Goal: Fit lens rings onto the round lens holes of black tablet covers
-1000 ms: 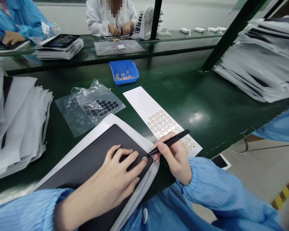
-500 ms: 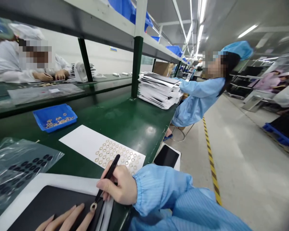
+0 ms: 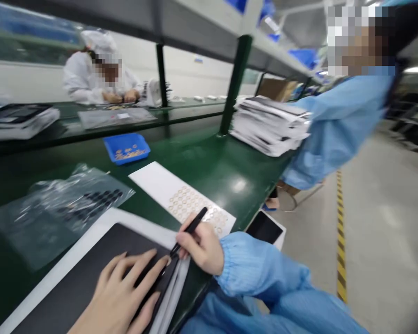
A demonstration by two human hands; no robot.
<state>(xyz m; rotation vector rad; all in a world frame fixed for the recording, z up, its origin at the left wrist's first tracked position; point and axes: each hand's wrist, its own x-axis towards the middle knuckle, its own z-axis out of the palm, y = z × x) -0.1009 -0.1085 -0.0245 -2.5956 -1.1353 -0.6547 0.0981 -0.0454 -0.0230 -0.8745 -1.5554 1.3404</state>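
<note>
Black tweezers (image 3: 191, 230) are pinched pen-like in my right hand (image 3: 207, 248), their tips slanting down to the edge of a flat black panel (image 3: 104, 260). My left hand (image 3: 121, 287) lies palm down on this panel with its fingers spread, the index fingertip right beside the tweezer tips. A small pale ring seems to be at that fingertip, but blur hides its detail. White sheeting (image 3: 116, 215) lies under the panel. Just beyond my right hand is a white sheet (image 3: 149, 175) with rows of small tan rings (image 3: 183, 197).
A blue tray (image 3: 116, 144) holds loose tan rings. To the left lies a clear plastic bag (image 3: 48, 208) with black rings. A stack of panels (image 3: 268, 125) stands by a green post (image 3: 233, 88). Co-workers sit across the bench and to the right.
The camera view has swung left, so the bench appears farther right. More of my left hand shows on the panel. The tweezers stay at its index fingertip.
</note>
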